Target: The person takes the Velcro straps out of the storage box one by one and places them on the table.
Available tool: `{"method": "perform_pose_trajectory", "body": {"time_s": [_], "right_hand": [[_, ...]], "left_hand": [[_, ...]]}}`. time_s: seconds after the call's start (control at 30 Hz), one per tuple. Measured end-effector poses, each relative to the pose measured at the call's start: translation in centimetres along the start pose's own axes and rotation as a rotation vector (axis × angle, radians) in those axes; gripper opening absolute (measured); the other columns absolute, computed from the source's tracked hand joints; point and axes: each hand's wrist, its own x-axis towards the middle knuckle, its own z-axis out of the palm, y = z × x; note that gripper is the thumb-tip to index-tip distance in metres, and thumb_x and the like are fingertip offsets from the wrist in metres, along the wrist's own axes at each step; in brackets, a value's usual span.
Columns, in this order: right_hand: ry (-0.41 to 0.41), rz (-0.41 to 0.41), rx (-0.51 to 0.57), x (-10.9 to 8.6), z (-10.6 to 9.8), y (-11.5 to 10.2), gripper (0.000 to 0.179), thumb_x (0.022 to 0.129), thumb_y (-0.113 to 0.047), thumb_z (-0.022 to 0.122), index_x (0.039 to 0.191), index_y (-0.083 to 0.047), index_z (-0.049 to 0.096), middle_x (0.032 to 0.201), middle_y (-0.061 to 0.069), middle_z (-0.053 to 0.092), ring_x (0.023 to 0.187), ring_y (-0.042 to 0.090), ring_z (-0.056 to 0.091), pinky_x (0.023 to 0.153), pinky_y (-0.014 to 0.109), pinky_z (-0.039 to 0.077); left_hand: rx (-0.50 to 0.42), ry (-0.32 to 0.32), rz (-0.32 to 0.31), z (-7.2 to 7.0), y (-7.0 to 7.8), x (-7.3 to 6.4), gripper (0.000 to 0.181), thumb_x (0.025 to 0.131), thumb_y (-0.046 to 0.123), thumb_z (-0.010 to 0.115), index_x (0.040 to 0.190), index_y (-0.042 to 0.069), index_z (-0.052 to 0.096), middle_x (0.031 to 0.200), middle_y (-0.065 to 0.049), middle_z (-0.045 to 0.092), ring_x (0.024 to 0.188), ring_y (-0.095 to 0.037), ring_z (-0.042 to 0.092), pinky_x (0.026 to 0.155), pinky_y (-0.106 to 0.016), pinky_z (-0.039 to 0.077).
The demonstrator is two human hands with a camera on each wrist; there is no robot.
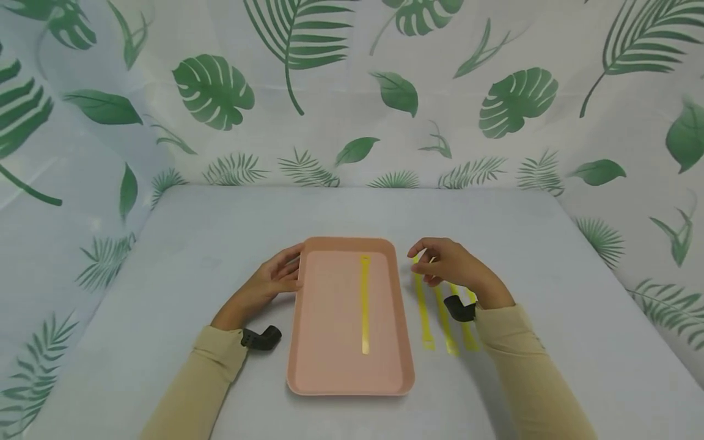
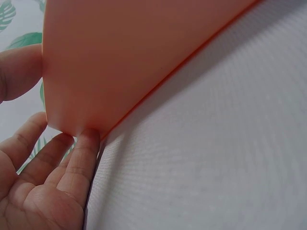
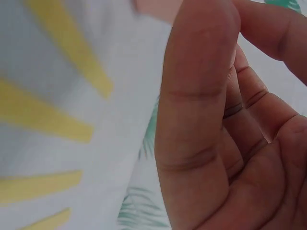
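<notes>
A pinkish-orange rectangular tray [image 1: 330, 318] lies lengthwise in front of me. One flat yellow strip [image 1: 365, 311] with a slightly wider far end rests on the tray's floor, right of its middle. My left hand [image 1: 272, 276] is at the tray's far left corner, fingertips and thumb against the outer wall; the left wrist view shows the nearly straight fingers [image 2: 86, 158] there. Just right of the tray, my right hand [image 1: 451, 263] hovers over more yellow strips [image 1: 423, 318], fingers loosely bent. The right wrist view shows the thumb [image 3: 194, 96] near the index finger, nothing between them.
Several yellow strips lie side by side right of the tray, partly hidden by the right hand and wrist. A white cloth [image 1: 231, 226] covers the table. Behind and at the sides hang leaf-print curtains [image 1: 330, 122]. Each wrist bears a black device [image 1: 261, 338].
</notes>
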Motion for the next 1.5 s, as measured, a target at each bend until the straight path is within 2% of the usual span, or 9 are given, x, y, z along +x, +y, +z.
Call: {"method": "perform_pose_trajectory", "body": {"time_s": [0.23, 0.43, 0.77, 0.93, 1.03, 1.27, 1.5], "right_hand": [[-0.039, -0.033, -0.019, 1.4, 0.7, -1.2, 0.028, 0.103, -0.003, 0.071, 0.128, 0.008, 0.064, 0.095, 0.020, 0.068, 0.076, 0.022, 0.068, 0.074, 0.035, 0.065], [-0.071, -0.063, -0.030, 2.3, 1.3, -2.1, 0.026, 0.103, 0.001, 0.066, 0.127, 0.010, 0.065, 0.092, 0.012, 0.067, 0.075, 0.021, 0.067, 0.073, 0.035, 0.065], [-0.165, -0.192, -0.112, 3.9, 2.6, -3.6, 0.017, 0.097, 0.008, 0.064, 0.113, 0.007, 0.070, 0.092, 0.007, 0.068, 0.072, 0.018, 0.066, 0.070, 0.036, 0.061], [-0.222, -0.243, -0.171, 4.7, 2.8, -4.6, 0.018, 0.093, 0.010, 0.065, 0.110, 0.008, 0.072, 0.098, 0.011, 0.073, 0.085, 0.020, 0.069, 0.075, 0.035, 0.060], [-0.245, -0.244, -0.197, 5.2, 3.0, -5.1, 0.020, 0.091, 0.011, 0.067, 0.109, 0.007, 0.074, 0.105, 0.014, 0.076, 0.096, 0.022, 0.072, 0.080, 0.033, 0.061], [-0.301, -0.203, -0.195, 6.5, 4.0, -5.8, 0.022, 0.087, 0.018, 0.066, 0.106, 0.009, 0.074, 0.112, 0.020, 0.076, 0.100, 0.028, 0.075, 0.080, 0.032, 0.063], [-0.317, -0.146, -0.235, 7.2, 5.2, -5.8, 0.029, 0.083, 0.017, 0.062, 0.105, 0.004, 0.075, 0.113, 0.011, 0.075, 0.108, 0.030, 0.073, 0.086, 0.032, 0.062]], "left_hand": [[0.002, 0.019, -0.008, 0.0, 0.1, 0.0, 0.087, 0.097, -0.006, 0.065, 0.170, -0.005, 0.017, 0.176, -0.028, 0.018, 0.162, -0.048, 0.020, 0.114, -0.021, 0.047], [-0.007, 0.013, -0.003, 0.0, 0.0, 0.1, 0.084, 0.098, -0.008, 0.063, 0.170, -0.006, 0.018, 0.175, -0.028, 0.020, 0.162, -0.047, 0.021, 0.115, -0.024, 0.047], [0.011, 0.022, -0.023, 0.0, 0.0, -0.5, 0.085, 0.099, -0.007, 0.063, 0.171, -0.003, 0.018, 0.175, -0.027, 0.023, 0.162, -0.045, 0.023, 0.114, -0.024, 0.048], [0.004, 0.021, -0.023, 0.1, 0.1, -0.4, 0.084, 0.099, -0.008, 0.063, 0.171, -0.002, 0.020, 0.176, -0.025, 0.024, 0.162, -0.043, 0.025, 0.115, -0.024, 0.047], [0.010, 0.023, -0.024, 0.1, 0.2, -0.2, 0.084, 0.099, -0.008, 0.062, 0.171, -0.001, 0.020, 0.176, -0.024, 0.025, 0.162, -0.042, 0.025, 0.115, -0.023, 0.046], [0.026, 0.029, -0.012, -0.1, 0.0, 0.0, 0.085, 0.098, -0.005, 0.065, 0.171, -0.001, 0.022, 0.175, -0.025, 0.026, 0.162, -0.042, 0.026, 0.117, -0.026, 0.045], [0.064, 0.031, -0.024, -0.3, 0.1, -0.1, 0.085, 0.098, -0.005, 0.064, 0.172, 0.001, 0.023, 0.176, -0.021, 0.025, 0.162, -0.040, 0.026, 0.121, -0.029, 0.041]]}}
